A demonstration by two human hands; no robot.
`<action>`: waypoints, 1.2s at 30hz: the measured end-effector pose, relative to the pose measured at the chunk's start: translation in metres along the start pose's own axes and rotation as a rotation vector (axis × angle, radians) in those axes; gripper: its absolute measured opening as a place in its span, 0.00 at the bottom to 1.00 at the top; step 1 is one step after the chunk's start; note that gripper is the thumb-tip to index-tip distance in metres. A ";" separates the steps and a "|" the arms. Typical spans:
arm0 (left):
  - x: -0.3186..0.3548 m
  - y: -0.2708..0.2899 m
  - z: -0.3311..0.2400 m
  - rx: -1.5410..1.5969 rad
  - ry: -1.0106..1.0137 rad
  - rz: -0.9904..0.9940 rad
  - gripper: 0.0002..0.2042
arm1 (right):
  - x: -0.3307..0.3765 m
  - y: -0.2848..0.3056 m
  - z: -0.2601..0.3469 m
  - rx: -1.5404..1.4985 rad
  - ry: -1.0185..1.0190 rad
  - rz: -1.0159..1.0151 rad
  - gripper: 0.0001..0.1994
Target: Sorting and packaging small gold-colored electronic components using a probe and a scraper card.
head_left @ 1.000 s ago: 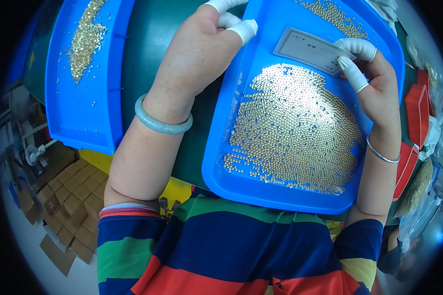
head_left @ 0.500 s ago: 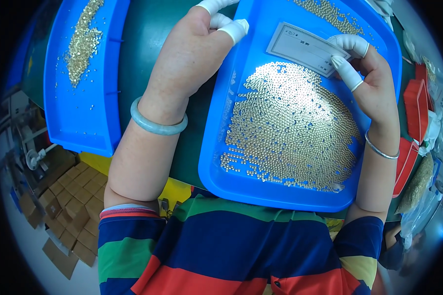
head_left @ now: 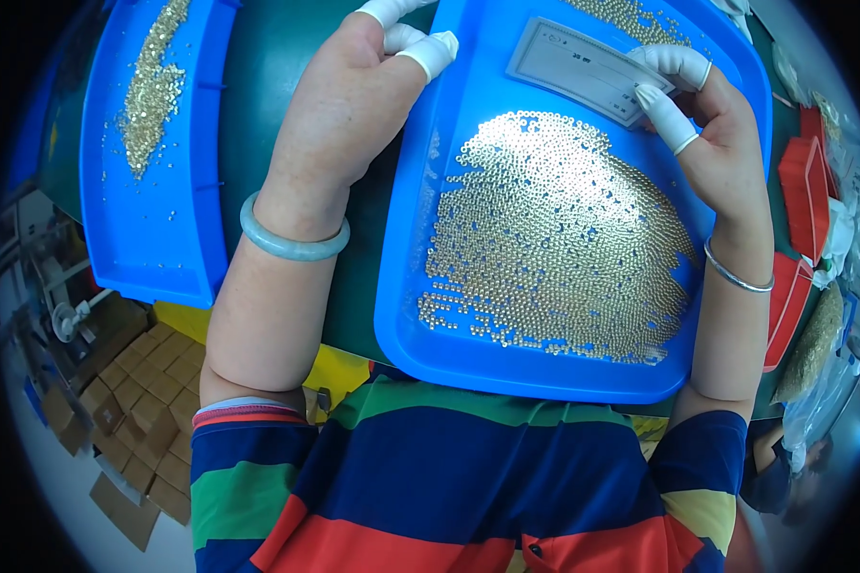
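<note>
At left, the left hand (head_left: 330, 110), its thumb and fingertips capped in white, is held at the left rim of a blue tray (head_left: 506, 380); whether the rim is gripped cannot be told. Over the tray, just beyond a broad spread of gold-coloured beads (head_left: 554, 239), a pale rectangular card (head_left: 573, 72) is slanted lengthwise from upper left to lower right, its print too small to be read. By its right end it is pinched in the right hand (head_left: 721, 138), the nearer one.
</note>
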State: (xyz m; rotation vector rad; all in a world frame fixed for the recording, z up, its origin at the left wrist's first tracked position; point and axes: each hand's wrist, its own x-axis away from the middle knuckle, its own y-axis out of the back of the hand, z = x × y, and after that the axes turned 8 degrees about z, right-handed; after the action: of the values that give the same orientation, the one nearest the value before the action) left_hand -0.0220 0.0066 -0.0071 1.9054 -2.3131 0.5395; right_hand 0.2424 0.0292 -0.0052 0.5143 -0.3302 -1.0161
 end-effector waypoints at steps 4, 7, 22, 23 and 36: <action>-0.001 -0.002 -0.001 0.001 0.017 -0.005 0.21 | 0.000 0.000 0.004 0.087 0.024 0.026 0.11; -0.002 -0.002 -0.001 -0.009 0.026 0.000 0.21 | -0.001 0.000 0.002 0.008 -0.007 0.033 0.10; -0.001 0.000 0.000 -0.016 0.011 -0.013 0.21 | -0.002 0.004 -0.006 0.100 0.005 -0.111 0.14; -0.001 -0.001 -0.001 -0.016 0.008 -0.013 0.21 | -0.001 0.005 -0.005 0.099 0.023 -0.102 0.15; 0.000 0.001 0.005 -0.061 -0.027 -0.014 0.21 | 0.000 0.000 -0.005 0.139 0.047 -0.102 0.14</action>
State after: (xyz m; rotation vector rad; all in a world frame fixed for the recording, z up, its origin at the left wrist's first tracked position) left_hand -0.0226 0.0050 -0.0118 1.9112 -2.3025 0.4392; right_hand 0.2445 0.0306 -0.0091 0.6853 -0.3364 -1.0828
